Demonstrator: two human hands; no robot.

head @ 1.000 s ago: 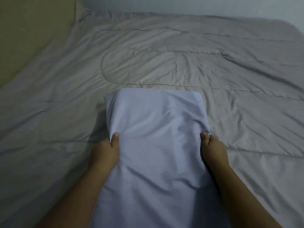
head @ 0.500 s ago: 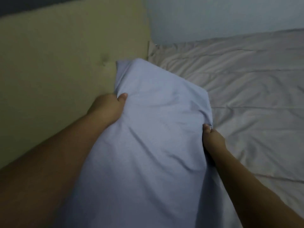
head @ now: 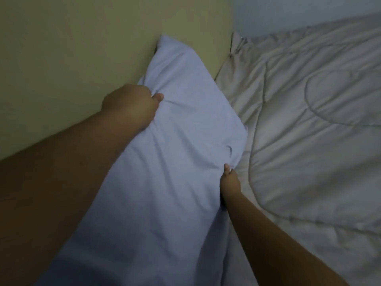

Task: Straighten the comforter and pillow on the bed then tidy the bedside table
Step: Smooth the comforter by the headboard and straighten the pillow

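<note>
A pale blue-white pillow (head: 181,141) stretches from the lower middle up to the yellowish headboard (head: 82,48), its far corner touching the board. My left hand (head: 132,106) grips the pillow's left edge, thumb on top of the fabric. My right hand (head: 229,180) grips the right edge lower down, fingers tucked under. The grey quilted comforter (head: 309,131) covers the bed to the right, creased but spread out. The bedside table is out of view.
A pale wall (head: 288,13) runs behind the bed at the top right. The comforter's top corner (head: 239,46) bunches against the headboard's right end.
I have swung the pillow from over the middle of the comforter to the left, and its far end now rests against the headboard. Both hands keep their grip.
</note>
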